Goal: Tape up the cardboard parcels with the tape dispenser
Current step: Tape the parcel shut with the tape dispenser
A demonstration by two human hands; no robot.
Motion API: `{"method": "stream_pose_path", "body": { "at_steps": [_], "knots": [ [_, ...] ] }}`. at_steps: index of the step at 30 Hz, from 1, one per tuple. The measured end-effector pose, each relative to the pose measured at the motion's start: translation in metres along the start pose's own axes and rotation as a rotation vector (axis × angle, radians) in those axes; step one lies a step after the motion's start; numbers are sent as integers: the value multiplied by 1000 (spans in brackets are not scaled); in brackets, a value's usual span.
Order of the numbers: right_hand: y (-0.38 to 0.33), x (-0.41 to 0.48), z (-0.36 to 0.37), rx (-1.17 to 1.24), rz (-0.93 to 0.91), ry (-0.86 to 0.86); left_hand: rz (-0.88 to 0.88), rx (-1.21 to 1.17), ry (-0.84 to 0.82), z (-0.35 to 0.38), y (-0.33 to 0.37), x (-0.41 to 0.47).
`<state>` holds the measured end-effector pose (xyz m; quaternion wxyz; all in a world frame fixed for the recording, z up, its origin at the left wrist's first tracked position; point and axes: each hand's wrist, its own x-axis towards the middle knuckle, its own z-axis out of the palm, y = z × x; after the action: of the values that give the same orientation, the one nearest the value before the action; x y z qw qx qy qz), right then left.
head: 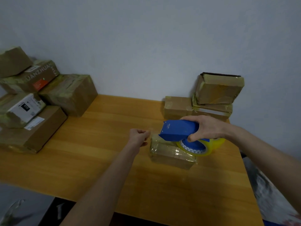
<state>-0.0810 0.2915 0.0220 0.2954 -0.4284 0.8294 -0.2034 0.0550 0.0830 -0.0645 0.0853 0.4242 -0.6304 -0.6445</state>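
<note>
Wooden counter (pixel 97 160) against a pale wall (pixel 146 38), taped boxes (pixel 68 93) stacked upper left and right. Centre right, my right grip (pixel 206 128) wraps the tape dispenser (pixel 179 130) atop a small parcel (pixel 171 154); left grip (pixel 138 136) curls beside it, contents unclear. Bare wood reaches the near edge.

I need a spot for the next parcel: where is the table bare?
Bare table runs along the near edge and up the middle, between the left stack and the parcel under the tape dispenser. The left hand hangs over it. Crowded: the left side and the back right corner, where the right stack stands.
</note>
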Motion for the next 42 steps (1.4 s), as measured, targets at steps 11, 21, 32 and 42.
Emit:
{"method": "stream_pose_path", "body": {
  "at_steps": [11, 21, 32, 42],
  "knots": [
    [-9, 1, -5, 64, -47, 37, 59, 3, 9, -21, 2, -4],
    [-6, -9, 8, 8, -73, -2, 69, 32, 70, -19, -24, -23],
    [-2, 5, 14, -258, -10, 98, 13, -5, 95, -1, -27, -10],
    [-1, 8, 5, -109, 21, 44, -31, -21, 72, 8, -28, 1]
  ]
}}
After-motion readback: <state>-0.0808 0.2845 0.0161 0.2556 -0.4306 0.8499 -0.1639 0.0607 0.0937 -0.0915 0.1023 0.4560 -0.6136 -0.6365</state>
